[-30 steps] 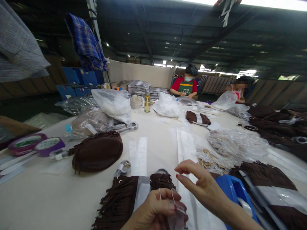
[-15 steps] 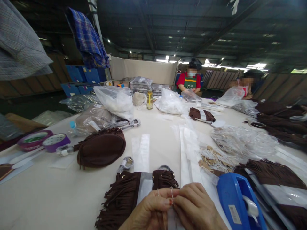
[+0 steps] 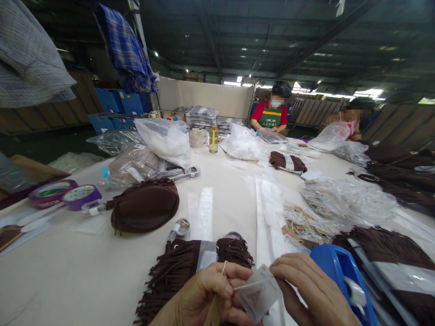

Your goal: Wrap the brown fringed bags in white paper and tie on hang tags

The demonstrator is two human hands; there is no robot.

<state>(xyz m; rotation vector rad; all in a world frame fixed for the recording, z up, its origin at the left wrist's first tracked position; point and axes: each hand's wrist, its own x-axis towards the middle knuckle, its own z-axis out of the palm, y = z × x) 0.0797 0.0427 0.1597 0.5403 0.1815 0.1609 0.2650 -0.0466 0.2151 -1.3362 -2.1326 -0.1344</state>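
My left hand [image 3: 207, 290] is closed, pinching a white string [image 3: 224, 268] and a brown card tag [image 3: 215, 310] that hangs below the fingers. Beside it a small translucent white tag [image 3: 260, 294] with faint print is spread out at a tilt. The fingertips of my right hand [image 3: 309, 285] are pinched at that tag's upper right corner, where a stretch of the string runs across to them. Under and behind my left hand lies a dark brown fringed bag [image 3: 180, 262] with a pale wrap round its middle.
A blue tape dispenser [image 3: 335, 267] stands close by my right hand. Farther right are wrapped fringed bags [image 3: 390, 249] and a heap of stringed brown tags [image 3: 304, 224]. At left lie a round brown bag [image 3: 146, 208] and purple tape rolls [image 3: 81, 195]. A co-worker [image 3: 272, 113] stands across the table.
My right hand has moved right, away from my left, drawing the string out. The translucent tag and brown tag now show between and below the hands.
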